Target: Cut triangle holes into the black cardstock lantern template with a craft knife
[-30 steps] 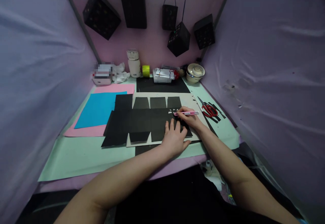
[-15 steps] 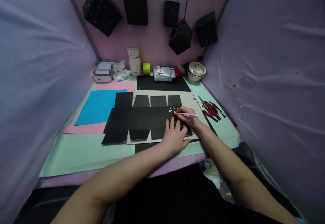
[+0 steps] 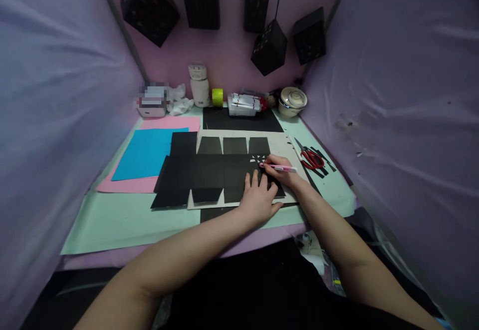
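Observation:
A flat black card box blank [image 3: 207,170] with tabs along its edges lies over a pale board [image 3: 279,143]. My left hand [image 3: 259,197] rests on its right part, fingers spread and pressing down. Just beyond, my right hand [image 3: 279,169] is closed round a slim pink-and-white craft knife [image 3: 286,168], held like a pen. The knife's tip is down at the card, beside a cluster of small cut-outs [image 3: 258,159] where white shows through. The tip itself is too small to make out.
Red-handled scissors [image 3: 312,160] lie among black paper strips at the right. Blue paper [image 3: 149,155] on pink sheets is at left. Along the back stand a white bottle [image 3: 200,90], yellow tape [image 3: 217,98], a box of markers [image 3: 244,104] and a lidded bowl [image 3: 292,102]. Black boxes [image 3: 269,48] hang above.
My right hand and the knife have shifted slightly right along the card, and more white shows in the cut-out cluster. My left hand stays on the card. The whole view has tilted a little.

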`<state>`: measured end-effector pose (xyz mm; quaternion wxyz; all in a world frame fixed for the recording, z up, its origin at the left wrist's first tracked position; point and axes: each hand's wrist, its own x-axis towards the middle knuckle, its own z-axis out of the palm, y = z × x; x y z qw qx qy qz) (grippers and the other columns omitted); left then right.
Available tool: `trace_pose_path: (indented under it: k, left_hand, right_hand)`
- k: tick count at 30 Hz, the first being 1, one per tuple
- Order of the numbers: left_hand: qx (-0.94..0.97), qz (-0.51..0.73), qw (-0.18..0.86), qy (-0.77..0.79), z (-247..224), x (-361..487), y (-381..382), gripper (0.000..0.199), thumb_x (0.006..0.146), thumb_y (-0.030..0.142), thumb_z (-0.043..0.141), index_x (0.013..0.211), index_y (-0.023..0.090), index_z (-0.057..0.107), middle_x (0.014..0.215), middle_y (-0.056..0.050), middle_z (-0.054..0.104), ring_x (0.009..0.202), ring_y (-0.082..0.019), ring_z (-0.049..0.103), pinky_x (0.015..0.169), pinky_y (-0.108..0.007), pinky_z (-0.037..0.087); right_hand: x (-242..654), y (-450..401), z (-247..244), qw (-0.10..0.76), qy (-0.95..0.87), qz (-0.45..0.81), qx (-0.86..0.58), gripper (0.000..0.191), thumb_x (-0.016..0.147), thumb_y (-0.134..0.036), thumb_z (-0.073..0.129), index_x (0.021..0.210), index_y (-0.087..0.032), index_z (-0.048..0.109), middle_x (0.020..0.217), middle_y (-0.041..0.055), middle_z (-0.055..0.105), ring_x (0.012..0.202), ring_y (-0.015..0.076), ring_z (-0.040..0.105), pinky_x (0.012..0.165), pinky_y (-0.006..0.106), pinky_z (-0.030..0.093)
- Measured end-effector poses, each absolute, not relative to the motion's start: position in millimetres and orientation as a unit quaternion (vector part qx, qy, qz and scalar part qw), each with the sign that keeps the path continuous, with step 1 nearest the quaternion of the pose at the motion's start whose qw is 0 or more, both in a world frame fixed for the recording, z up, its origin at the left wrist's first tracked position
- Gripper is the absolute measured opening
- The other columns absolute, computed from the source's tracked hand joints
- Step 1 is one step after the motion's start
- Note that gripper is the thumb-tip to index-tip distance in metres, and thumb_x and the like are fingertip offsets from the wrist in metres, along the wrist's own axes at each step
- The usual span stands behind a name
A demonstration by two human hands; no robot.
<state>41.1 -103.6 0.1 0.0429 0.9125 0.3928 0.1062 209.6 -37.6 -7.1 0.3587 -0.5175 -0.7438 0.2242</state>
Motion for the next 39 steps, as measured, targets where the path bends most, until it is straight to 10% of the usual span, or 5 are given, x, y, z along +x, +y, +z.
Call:
trace_pose_path:
  k: [39]
  left_hand:
    - [0.913, 0.108, 0.055, 0.390, 0.5, 42.1, -104.1, 0.061, 0.089, 0.056, 0.054, 0.134, 0.015, 0.052, 0.147, -0.022, 0.039, 0.138, -0.046, 0.029, 0.111, -0.066, 0.019]
  right_hand:
    - [204.9, -39.8, -1.8, 0.414, -0.669, 0.291, -0.544, 0.014, 0.081, -0.032, 0.060, 0.075, -0.019, 0.063, 0.069, -0.0006, 0.061, 0.065, 0.0140, 0.054, 0.059, 0.026, 0.040]
